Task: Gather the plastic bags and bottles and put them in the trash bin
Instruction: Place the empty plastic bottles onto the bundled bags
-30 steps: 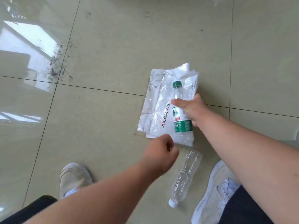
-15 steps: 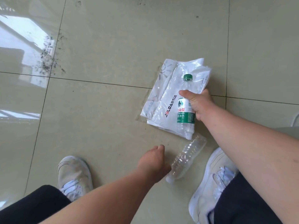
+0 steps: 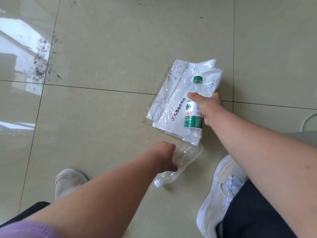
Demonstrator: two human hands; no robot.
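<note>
My right hand [image 3: 206,107] grips a clear bottle with a green cap and a green-and-white label [image 3: 193,115], together with white and clear plastic bags [image 3: 173,100] printed with dark letters. The bags hang just above the tiled floor. A second clear, label-free bottle [image 3: 178,166] with a white cap lies on the floor below them. My left hand [image 3: 165,156] wraps over its body, fingers curled around it.
My two pale sneakers stand on the floor, the left shoe [image 3: 68,182] and the right shoe [image 3: 221,191], on either side of the lying bottle. Dark specks of dirt [image 3: 41,66] lie at the left by a tile joint. No trash bin is in view.
My left hand has dropped from above the floor onto the lying bottle and closed around it. The right hand with bottle and bags has shifted slightly to the right.
</note>
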